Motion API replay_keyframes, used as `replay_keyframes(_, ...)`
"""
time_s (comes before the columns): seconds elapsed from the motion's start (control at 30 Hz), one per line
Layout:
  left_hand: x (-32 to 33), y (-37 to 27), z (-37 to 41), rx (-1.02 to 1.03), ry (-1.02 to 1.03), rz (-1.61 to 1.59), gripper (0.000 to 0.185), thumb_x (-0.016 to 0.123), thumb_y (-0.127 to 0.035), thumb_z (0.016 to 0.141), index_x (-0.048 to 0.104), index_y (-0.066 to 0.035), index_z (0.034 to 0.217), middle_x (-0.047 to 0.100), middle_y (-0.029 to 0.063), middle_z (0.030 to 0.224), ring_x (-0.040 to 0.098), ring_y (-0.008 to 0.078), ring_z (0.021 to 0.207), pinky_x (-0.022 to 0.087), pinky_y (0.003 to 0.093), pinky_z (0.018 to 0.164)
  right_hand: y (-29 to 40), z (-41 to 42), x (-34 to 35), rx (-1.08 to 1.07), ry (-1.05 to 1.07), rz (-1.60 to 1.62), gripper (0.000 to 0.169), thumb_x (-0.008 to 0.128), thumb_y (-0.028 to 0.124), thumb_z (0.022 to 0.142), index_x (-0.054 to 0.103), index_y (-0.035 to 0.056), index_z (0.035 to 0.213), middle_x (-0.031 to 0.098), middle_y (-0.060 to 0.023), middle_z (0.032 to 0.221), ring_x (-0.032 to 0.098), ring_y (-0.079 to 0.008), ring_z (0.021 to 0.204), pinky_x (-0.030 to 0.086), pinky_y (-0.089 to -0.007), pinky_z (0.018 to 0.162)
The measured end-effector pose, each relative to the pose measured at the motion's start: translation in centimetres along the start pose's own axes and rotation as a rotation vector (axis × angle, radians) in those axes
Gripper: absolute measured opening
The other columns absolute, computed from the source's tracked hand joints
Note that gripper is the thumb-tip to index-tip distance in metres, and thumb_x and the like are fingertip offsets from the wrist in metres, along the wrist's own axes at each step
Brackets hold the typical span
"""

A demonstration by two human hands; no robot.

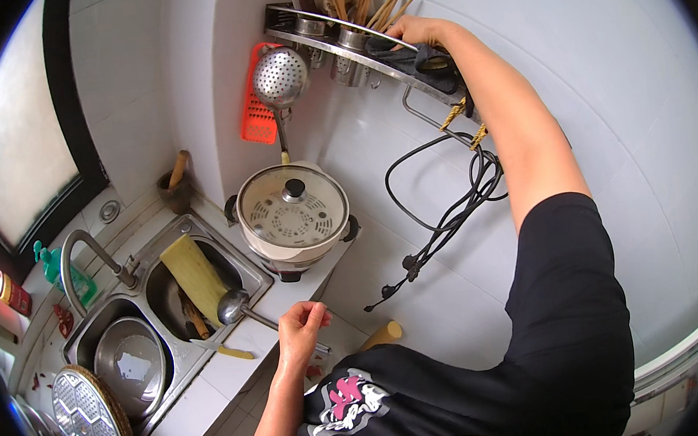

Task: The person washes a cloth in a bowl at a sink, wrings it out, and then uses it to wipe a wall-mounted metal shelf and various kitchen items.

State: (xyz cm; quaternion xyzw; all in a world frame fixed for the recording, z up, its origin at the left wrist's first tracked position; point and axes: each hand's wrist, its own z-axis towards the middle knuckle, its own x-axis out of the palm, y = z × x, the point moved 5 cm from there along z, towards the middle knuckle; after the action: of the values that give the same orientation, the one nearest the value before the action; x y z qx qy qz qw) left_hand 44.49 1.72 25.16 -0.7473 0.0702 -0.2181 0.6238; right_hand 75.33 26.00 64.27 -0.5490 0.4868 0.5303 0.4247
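Note:
My right hand (417, 30) reaches onto a metal wall shelf (348, 49), at a black cloth (401, 59) beside a holder of wooden chopsticks (363, 2). Its fingertips are hidden, so I cannot tell whether they grip anything. My left hand (304, 325) is loosely curled over the counter's edge. A metal ladle (234, 306) lies with its bowl at the sink's rim, and its handle runs to the left hand; whether the hand touches it is unclear. A yellow-handled knife (227, 350) lies near it. In the right sink basin a large peeled pale-green vegetable (192, 276) leans.
An electric pot with a glass lid (293, 213) stands at the counter's corner. A skimmer (281, 79) and a red grater (259, 105) hang above. Black cables (447, 210) dangle from the shelf. A metal basin (130, 364) fills the left sink, below the faucet (80, 239).

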Motion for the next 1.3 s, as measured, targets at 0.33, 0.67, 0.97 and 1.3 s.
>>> replay_keyframes(0.33,4.1,0.4,0.9,-0.047,0.160,-0.042,0.020,0.058,-0.016,0.090,0.059,0.004,0.090,0.064,0.0078,0.076,0.060,0.0127,0.070,0.049,0.0252,0.067,2.7,-9.8,0.9,0.386,0.060,0.346,0.013,0.057,0.001,0.075,0.067,0.0068,0.081,0.058,0.0059,0.066,0.045,-0.0057,0.052,0.038,-0.0250,0.048)
replay_keyframes(0.67,1.5,-1.3,-0.1,0.070,0.077,-0.095,0.022,0.058,-0.017,0.090,0.059,0.005,0.092,0.063,0.0081,0.076,0.059,0.0125,0.068,0.049,0.0249,0.066,-0.8,-15.4,-1.3,0.258,-0.223,0.006,0.014,0.051,-0.003,0.071,0.064,0.0030,0.070,0.056,0.0029,0.063,0.047,-0.0094,0.056,0.039,-0.0269,0.051)
replay_keyframes(0.97,3.3,-1.4,-0.8,0.071,0.196,-0.033,0.021,0.059,-0.017,0.090,0.059,0.004,0.090,0.063,0.0083,0.076,0.059,0.0133,0.069,0.049,0.0254,0.066,0.9,-11.2,0.0,0.160,0.007,0.059,0.048,0.062,0.000,0.075,0.057,0.0104,0.121,0.064,-0.0029,0.101,0.056,-0.0157,0.089,0.046,-0.0304,0.081)
replay_keyframes(1.3,6.1,0.6,-1.2,-0.014,0.268,-0.054,0.021,0.058,-0.017,0.090,0.059,0.004,0.090,0.063,0.0080,0.075,0.059,0.0124,0.069,0.049,0.0257,0.066,-1.2,-20.4,0.7,0.472,-0.029,0.000,0.010,0.062,0.014,0.078,0.064,0.0050,0.082,0.060,0.0005,0.071,0.050,-0.0131,0.063,0.042,-0.0321,0.059)
